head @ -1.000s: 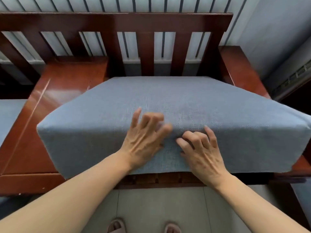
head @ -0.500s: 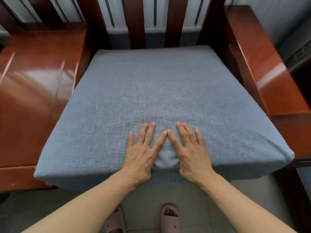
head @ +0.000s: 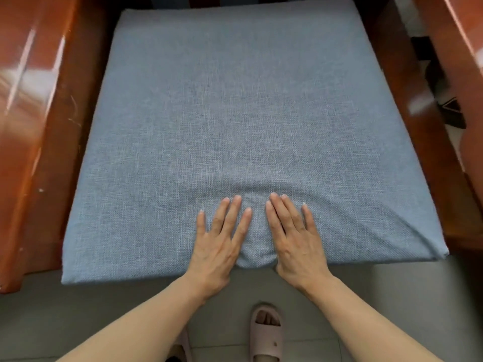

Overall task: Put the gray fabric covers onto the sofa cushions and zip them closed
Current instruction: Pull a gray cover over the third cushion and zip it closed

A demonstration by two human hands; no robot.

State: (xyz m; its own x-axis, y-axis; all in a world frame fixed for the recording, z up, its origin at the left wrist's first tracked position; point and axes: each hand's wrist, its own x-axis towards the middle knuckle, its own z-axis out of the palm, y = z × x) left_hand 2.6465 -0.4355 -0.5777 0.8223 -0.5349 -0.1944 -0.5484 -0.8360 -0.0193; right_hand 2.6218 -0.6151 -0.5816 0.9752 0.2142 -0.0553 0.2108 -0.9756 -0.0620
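Pressing flat on the covered cushion, both hands are lying side by side near its front edge, fingers straight and grasping nothing. Left hand and right hand are denting the gray fabric between them. Cushion is sitting in the wooden sofa frame, flanked by its armrests. Below the cushion's front edge, a slipper is showing; zipper possibly hidden underneath.

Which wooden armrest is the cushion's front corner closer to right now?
The right armrest: the cushion has its front right corner lying right against it. By the left armrest the front left corner stops short, with a dark strip of frame between.
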